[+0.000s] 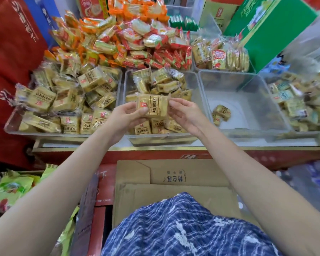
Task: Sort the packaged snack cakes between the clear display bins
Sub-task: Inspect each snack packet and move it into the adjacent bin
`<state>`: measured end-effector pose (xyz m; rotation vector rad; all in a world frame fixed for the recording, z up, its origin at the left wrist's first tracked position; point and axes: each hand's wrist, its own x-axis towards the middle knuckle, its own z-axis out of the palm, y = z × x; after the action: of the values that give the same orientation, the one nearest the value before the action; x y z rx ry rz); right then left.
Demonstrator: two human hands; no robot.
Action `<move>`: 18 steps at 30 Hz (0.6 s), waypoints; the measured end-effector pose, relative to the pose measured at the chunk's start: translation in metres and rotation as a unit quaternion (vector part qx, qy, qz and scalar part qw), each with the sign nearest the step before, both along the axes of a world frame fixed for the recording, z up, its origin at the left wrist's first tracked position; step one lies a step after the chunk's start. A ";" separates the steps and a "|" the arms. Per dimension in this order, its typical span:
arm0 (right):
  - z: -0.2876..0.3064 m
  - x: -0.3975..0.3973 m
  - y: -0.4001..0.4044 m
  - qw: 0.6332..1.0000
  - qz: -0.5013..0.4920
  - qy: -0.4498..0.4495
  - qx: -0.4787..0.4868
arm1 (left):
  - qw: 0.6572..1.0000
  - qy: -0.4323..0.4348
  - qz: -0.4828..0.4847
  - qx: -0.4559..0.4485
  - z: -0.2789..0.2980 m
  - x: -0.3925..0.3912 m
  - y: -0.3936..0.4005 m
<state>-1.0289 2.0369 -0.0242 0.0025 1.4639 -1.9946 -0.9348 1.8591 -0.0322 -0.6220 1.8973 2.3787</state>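
Both hands hold one gold-wrapped snack cake (152,106) up over the middle clear bin (196,85): left hand (129,113) pinches its left edge, thumb on the front, right hand (183,111) pinches the right edge with its fingertips. Middle bin is about half full of the same gold packs. Left clear bin (13,124) is heaped with them, some stood in a row along the front wall. Right clear bin (248,85) has only a couple of small gold packs (221,114) on its floor. Further right, another bin of pale packs (299,104). Behind, a pile of orange and red wrapped snacks (118,39). Flattened cardboard box (174,183) lies below the worktop edge (174,148)
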 end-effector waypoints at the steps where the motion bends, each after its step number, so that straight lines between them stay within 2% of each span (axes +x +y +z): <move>1: 0.000 0.000 0.003 1.000 -0.004 -0.003 0.001 | 1.000 -0.001 0.002 0.005 0.001 -0.002 0.002; 6: -0.002 -0.004 0.001 0.996 0.022 0.039 0.075 | 0.998 -0.027 0.043 -0.023 -0.002 -0.008 0.006; 12: 0.002 -0.012 -0.008 0.993 0.064 0.027 0.090 | 0.997 -0.016 0.063 0.048 0.000 -0.002 0.001; 18: 0.003 -0.016 -0.022 0.984 0.033 0.096 0.145 | 0.994 -0.020 0.082 0.064 0.004 -0.013 -0.004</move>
<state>-1.0453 2.0151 -0.0208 -0.1154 1.8435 -1.7532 -0.9478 1.8550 -0.0283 -0.8397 1.7219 2.5400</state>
